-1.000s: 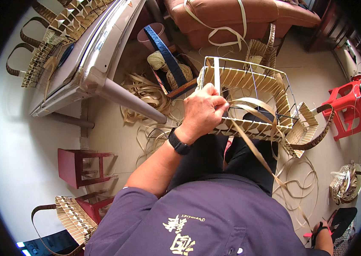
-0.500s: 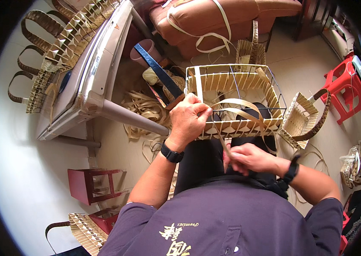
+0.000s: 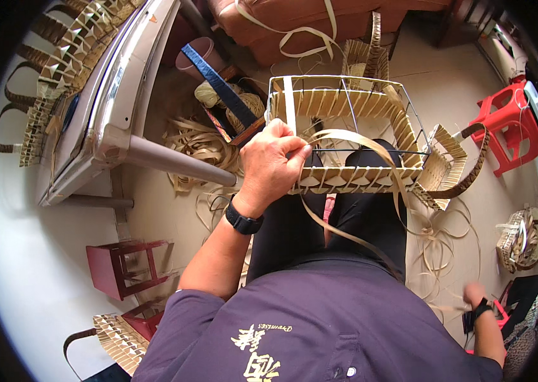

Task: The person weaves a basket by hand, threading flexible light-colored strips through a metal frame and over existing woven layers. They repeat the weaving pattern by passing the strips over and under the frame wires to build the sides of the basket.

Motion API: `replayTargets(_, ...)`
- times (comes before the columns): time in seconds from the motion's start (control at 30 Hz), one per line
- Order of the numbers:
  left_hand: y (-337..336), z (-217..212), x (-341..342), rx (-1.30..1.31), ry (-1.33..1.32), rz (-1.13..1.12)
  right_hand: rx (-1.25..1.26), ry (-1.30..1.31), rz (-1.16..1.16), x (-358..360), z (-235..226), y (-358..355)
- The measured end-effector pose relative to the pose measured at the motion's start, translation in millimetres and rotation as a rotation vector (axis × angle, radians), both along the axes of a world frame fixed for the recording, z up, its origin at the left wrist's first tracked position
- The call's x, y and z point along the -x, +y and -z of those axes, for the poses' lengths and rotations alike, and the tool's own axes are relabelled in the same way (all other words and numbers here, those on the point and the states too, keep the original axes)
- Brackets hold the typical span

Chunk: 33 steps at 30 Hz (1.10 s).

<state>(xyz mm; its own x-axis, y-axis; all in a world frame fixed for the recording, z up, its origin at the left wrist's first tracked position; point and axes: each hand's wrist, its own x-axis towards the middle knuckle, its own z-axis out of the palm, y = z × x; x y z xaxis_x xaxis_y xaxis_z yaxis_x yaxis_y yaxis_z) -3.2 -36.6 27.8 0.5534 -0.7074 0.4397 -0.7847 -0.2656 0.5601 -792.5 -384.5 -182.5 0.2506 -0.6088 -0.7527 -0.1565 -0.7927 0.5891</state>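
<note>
A rectangular basket (image 3: 370, 183) with a metal wire frame and pale woven strips rests across my thighs. My left hand (image 3: 275, 159) is closed at its near left corner, thumb and finger pinching a flat tan strip (image 3: 361, 137) against the frame. From this pinch the strip loops over to the right, and another length (image 3: 353, 237) runs down across my lap toward the right. My right hand (image 3: 474, 293) is out at the far lower right, away from the basket. It is smeared by motion, so its fingers and anything in them cannot be made out.
A small handled basket (image 3: 442, 167) stands right of the frame, with a red stool (image 3: 512, 127) beyond. Loose strips (image 3: 437, 245) tangle on the floor. At left are a folded table (image 3: 113, 130), a strip pile (image 3: 195, 149) and a dark red stool (image 3: 116, 270).
My right hand has swung from near my lap out to the far lower right. A strip now stretches across my lap. My left hand keeps its pinch at the basket's corner.
</note>
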Motion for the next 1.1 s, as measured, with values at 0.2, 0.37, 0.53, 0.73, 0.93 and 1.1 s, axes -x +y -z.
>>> replayTargets(0.2,16.0,-2.5,-2.6,-0.071,0.052,-0.078,-1.235,-1.292,0.374,-497.5,-175.4,151.4)
replayTargets(0.37,23.2,-3.0,-7.9,-0.102,0.097,-0.1,-1.545,-0.875,0.61,-574.9,-169.3,196.4)
replayTargets(0.53,32.2,-2.8,-4.5,-0.108,0.08,-0.131,-1.148,-0.994,0.3,-459.6,-131.6,131.7)
replayTargets(0.73,17.2,-11.5,3.2,-0.097,0.144,-0.095,0.153,-0.688,0.305,2.7,-8.1,17.4)
replayTargets(0.93,30.4,6.5,-17.7,-0.049,0.182,-0.051,0.199,-0.188,0.371,56.2,-27.2,-24.9)
replayTargets(1.1,20.9,-7.6,-3.9,-0.115,0.126,-0.104,-1.364,-1.323,0.589,-432.2,-154.3,104.6)
